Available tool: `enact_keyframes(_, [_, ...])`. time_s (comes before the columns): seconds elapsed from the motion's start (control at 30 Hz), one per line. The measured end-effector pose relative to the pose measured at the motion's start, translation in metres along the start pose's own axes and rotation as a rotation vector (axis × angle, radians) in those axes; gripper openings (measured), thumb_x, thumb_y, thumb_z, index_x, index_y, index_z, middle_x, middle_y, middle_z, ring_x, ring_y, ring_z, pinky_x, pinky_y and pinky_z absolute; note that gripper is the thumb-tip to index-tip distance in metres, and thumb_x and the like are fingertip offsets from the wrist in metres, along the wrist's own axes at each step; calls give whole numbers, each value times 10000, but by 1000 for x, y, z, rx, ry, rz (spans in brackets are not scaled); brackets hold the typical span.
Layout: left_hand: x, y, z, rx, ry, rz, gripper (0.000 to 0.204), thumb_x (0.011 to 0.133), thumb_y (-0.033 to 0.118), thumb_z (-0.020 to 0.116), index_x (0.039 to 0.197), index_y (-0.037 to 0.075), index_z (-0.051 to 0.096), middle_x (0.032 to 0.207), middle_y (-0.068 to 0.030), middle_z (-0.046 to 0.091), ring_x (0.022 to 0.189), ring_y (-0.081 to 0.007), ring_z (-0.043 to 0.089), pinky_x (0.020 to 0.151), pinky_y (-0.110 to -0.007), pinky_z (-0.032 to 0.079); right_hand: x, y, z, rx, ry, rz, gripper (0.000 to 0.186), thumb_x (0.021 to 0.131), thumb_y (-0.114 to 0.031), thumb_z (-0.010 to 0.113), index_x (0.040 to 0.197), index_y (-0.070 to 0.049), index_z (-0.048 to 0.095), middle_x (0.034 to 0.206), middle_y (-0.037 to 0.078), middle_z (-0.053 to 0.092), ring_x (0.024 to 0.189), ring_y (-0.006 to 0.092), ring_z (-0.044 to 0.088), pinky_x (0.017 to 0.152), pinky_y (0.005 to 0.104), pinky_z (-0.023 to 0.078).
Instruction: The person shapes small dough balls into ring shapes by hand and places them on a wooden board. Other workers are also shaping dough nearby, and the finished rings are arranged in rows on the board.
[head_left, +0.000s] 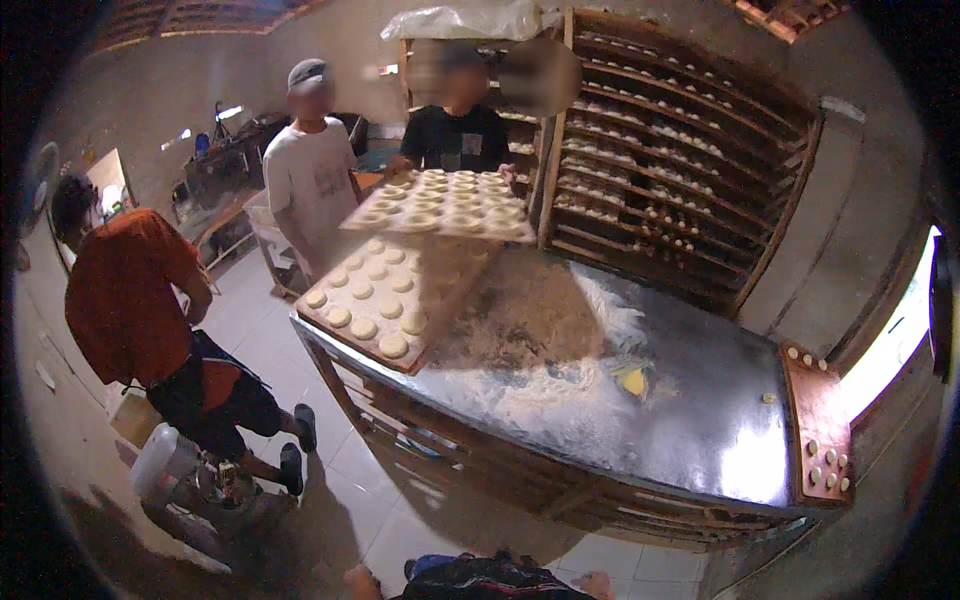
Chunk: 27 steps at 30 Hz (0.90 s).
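Observation:
My left hand [362, 582] and my right hand [596, 585] hang low on either side of my body at the lower edge, only partly in the picture. Their fingers are too small and dim to make out, and I see nothing held in either. Both are apart from the long metal-topped table [690, 400] in front of me. White flour [545, 390] is spread over its middle, with a yellow scraper-like piece [633, 381] lying in it. A board [345, 305] with rows of round dough pieces rests on the table's left end.
Across the table a person in black [458, 140] holds a second tray [440, 212] of dough rounds. Another in white [308, 180] stands beside them. A person in orange [140, 295] bends near a mixer [165, 470]. Loaded racks [680, 150] line the back; a board [815, 410] lies right.

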<state>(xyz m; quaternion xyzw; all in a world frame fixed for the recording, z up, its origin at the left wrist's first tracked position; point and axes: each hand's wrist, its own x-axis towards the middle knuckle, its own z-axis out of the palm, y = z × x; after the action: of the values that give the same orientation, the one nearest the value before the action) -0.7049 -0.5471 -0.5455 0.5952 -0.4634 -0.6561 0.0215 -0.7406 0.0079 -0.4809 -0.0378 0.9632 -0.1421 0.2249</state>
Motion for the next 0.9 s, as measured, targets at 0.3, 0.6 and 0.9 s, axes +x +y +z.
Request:
enact_keyframes(0.3, [54, 60, -68, 115, -40, -105, 235, 833, 194, 594, 1023, 56, 594, 856, -117, 621, 705, -211, 631, 559, -337, 510, 13, -99, 48, 765, -73, 576, 213, 741, -175, 774, 758, -40, 610, 673, 63, 620, 595, 155, 604, 504, 317, 478])
enact_keyframes(0.6, [103, 76, -142, 100, -55, -227, 165, 853, 183, 537, 977, 79, 572, 824, -85, 595, 689, -194, 607, 536, -345, 491, 33, -161, 70, 976, 207, 666, 205, 741, -165, 765, 755, -33, 608, 650, 65, 609, 543, 160, 585, 468, 323, 464])
enact_keyframes(0.9, [132, 100, -77, 71, -202, -166, 145, 840, 120, 509, 974, 73, 537, 806, -75, 579, 643, -153, 566, 485, -302, 453, 105, -251, -43, 655, 545, 180, 236, 751, -199, 707, 676, -14, 581, 619, 72, 579, 555, 167, 557, 528, 345, 446])
